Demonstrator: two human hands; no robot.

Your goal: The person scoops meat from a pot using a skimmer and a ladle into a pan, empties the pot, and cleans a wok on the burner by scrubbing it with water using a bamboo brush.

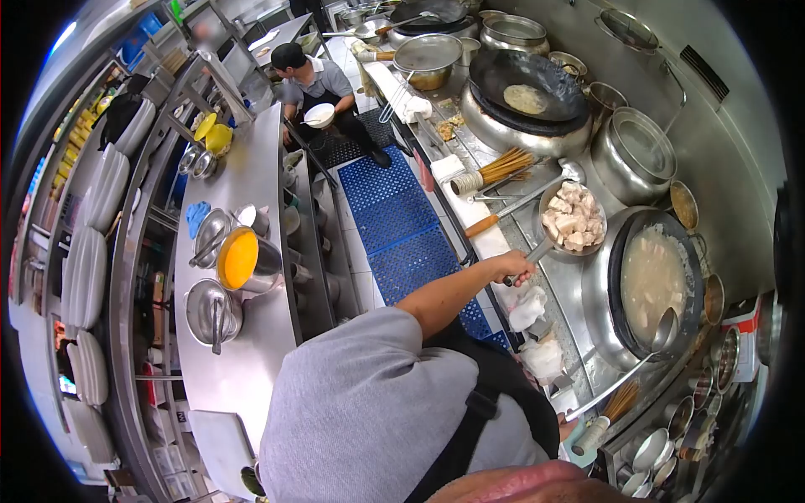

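My left hand point(513, 268) grips the handle of a strainer point(543, 248). Pale, cut-up chunks of what looks like meat point(575, 218) are heaped in its bowl, beside the large wok point(616, 335). Cloudy, bubbling liquid point(654, 272) fills that wok. At the lower edge my right hand point(567, 426) is partly hidden, closed around the end of a long ladle handle. The ladle point(665, 329) dips its bowl into the wok's near side. Between my hands, white cloths point(528, 308) lie along the stove edge.
Another wok point(528, 84) sits further along the range, near a bamboo brush point(503, 166) and a wooden-handled ladle point(482, 225). Behind me, a steel counter point(260, 335) bears a pot of orange liquid point(239, 257). A co-worker point(319, 92) holds a white bowl beyond the blue mat point(390, 210).
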